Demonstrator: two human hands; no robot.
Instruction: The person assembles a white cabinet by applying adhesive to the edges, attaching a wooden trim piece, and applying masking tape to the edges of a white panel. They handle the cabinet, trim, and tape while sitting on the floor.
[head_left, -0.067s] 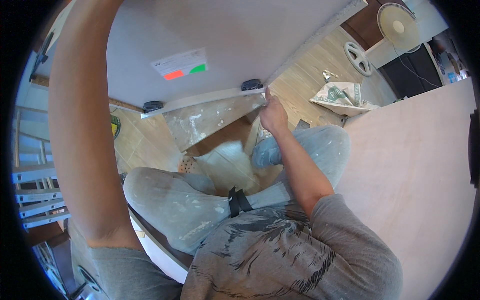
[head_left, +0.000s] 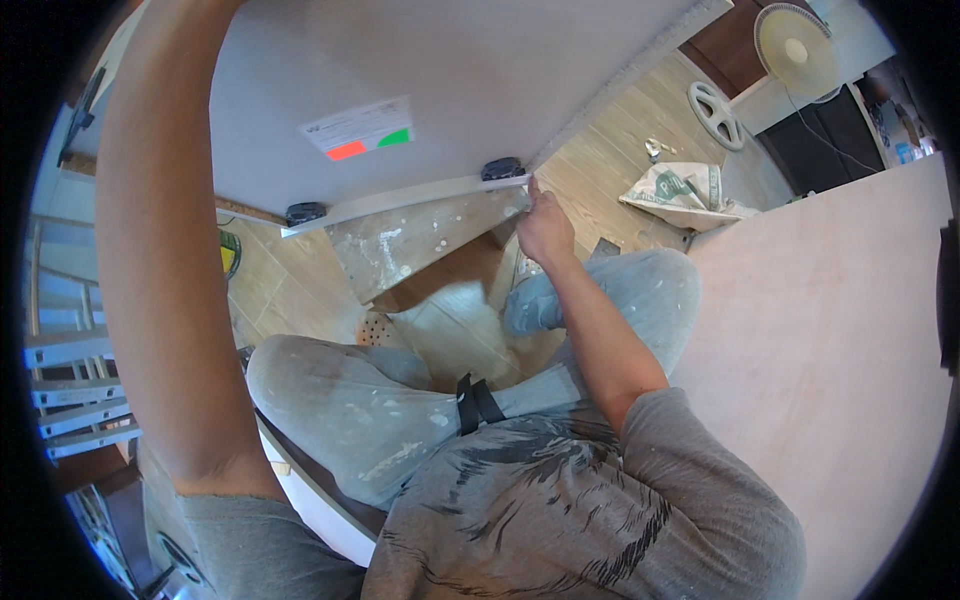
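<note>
My right hand [head_left: 545, 228] pinches the lower corner of a pale board [head_left: 460, 70], fingers closed on its edge beside a black clip [head_left: 502, 168]; the board rises above and left of that hand. A second clip [head_left: 305, 213] sits further left along the same edge. My left arm reaches up behind the board, its hand hidden, so I cannot tell its grip.

Single head-worn fisheye view, looking steeply down, close over the person's lap and floor.
</note>
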